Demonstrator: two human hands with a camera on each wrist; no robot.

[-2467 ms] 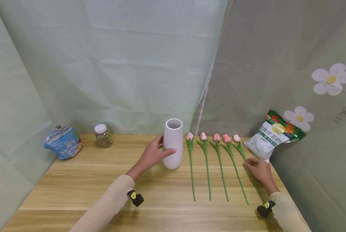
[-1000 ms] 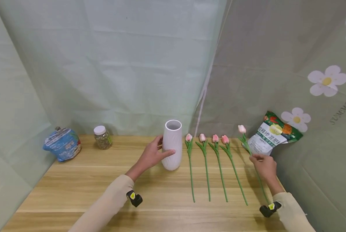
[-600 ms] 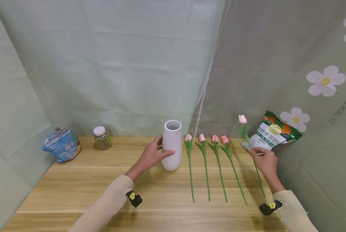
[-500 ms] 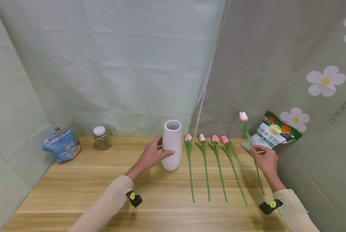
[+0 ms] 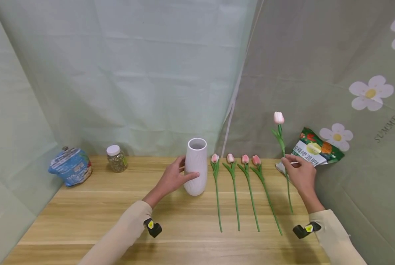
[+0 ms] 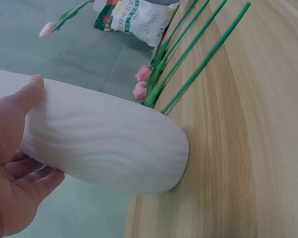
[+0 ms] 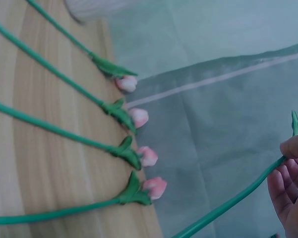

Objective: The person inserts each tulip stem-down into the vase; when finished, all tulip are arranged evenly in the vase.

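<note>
A tall white ribbed vase (image 5: 197, 162) stands upright on the wooden table. My left hand (image 5: 174, 176) holds its side, thumb across the front and fingers around the back; in the left wrist view the vase's base (image 6: 158, 153) meets the tabletop. At the right, my right hand (image 5: 302, 175) pinches the green stem of a pale pink tulip (image 5: 278, 117), raised nearly upright above the table. Several other pink tulips (image 5: 245, 160) lie in a row between the vase and that hand, blooms toward the back edge. The right wrist view shows the pinched stem (image 7: 238, 198) running down-left from the fingers.
A green and white printed bag (image 5: 311, 149) leans on the curtain behind my right hand, partly covered by it. Farther left stand a white-lidded jar (image 5: 117, 160) and a crumpled blue bag (image 5: 72, 167). Curtains (image 5: 144, 92) surround the table's back and sides.
My right hand has lifted the rightmost tulip off the table, raising it and turning it more upright. My left hand stays on the vase, which has not visibly moved.
</note>
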